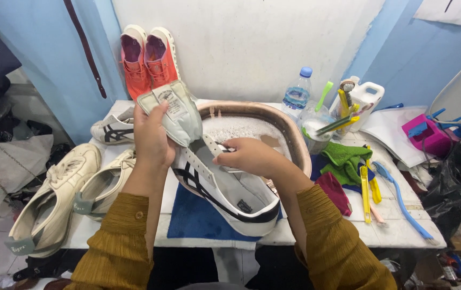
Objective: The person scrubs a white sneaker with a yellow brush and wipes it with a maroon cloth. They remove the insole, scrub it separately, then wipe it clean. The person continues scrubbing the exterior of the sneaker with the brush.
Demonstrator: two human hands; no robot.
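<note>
A white sneaker [241, 201] with black stripes lies tilted over the front of a brown basin [289, 123] of foamy water. My left hand [152, 139] pulls its grey tongue [174, 110] up and back, gripping it. My right hand [252, 157] reaches into the shoe's opening with its fingers closed around something small and white; what it is, I cannot make out. A blue cloth [198, 220] lies under the shoe on the white table [397, 228].
An orange pair of shoes [149, 59] leans on the wall. Cream sneakers [64, 193] and a striped white one [113, 129] lie at the left. A water bottle [297, 96], a cup of brushes [321, 126], a white jug [367, 96], green cloth [346, 161] and loose brushes [397, 196] sit right.
</note>
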